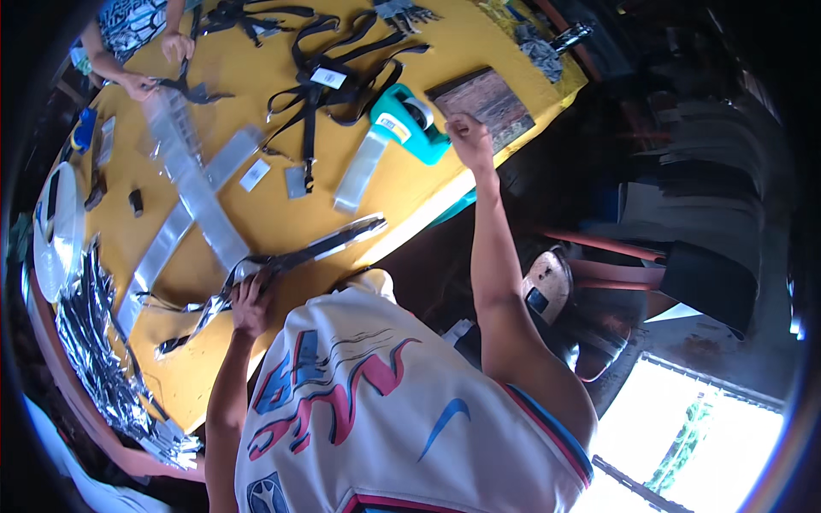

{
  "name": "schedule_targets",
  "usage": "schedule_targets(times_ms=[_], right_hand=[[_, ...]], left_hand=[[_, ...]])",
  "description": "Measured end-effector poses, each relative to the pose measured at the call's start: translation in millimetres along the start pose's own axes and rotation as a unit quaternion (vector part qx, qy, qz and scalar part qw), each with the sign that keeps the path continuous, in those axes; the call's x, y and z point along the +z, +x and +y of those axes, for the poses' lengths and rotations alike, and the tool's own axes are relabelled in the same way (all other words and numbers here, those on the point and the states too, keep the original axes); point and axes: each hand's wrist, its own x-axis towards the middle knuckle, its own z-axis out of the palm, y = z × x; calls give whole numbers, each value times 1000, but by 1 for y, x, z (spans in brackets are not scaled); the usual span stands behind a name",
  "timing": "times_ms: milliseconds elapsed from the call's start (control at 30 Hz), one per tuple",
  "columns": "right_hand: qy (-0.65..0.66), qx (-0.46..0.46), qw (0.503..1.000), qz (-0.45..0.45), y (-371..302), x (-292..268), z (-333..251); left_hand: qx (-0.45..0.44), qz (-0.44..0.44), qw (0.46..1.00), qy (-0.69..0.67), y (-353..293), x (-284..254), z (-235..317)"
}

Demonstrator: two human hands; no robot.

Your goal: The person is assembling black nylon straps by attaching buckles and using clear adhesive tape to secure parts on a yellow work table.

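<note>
Near the table's front edge, my left hand (250, 306) has its fingers curled over a black strap (295, 256), which stretches right beyond it, partly in clear film. My right hand (470, 141) is closed, over the near edge of a dark wood-patterned board (487, 107). Whatever its curled fingers hold, if anything, is hidden. Just left of it lies a teal tape dispenser (419, 141), its end very close to my fingers; I cannot tell whether they touch. A wide strip of clear tape (361, 175) extends from the dispenser over the yellow table (291, 222).
Across the table, a person's hands (141, 85) hold a clear plastic sleeve. More clear sleeves (192, 197) lie crossed. Black harness straps (333, 77) sit behind the dispenser. At left are a white roll (60, 231) and bundled dark strips (94, 342). A shoe (547, 286) shows below the table.
</note>
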Motion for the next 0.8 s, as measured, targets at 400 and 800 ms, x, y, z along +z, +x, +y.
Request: schedule_targets(times_ms=[400,800], right_hand=[[41,18,903,-427,94,-22,75],[136,49,916,-374,70,-42,53]], left_hand=[[-4,28,1000,-10,10,0,7],[-11,10,1000,-4,7,-1,7]])
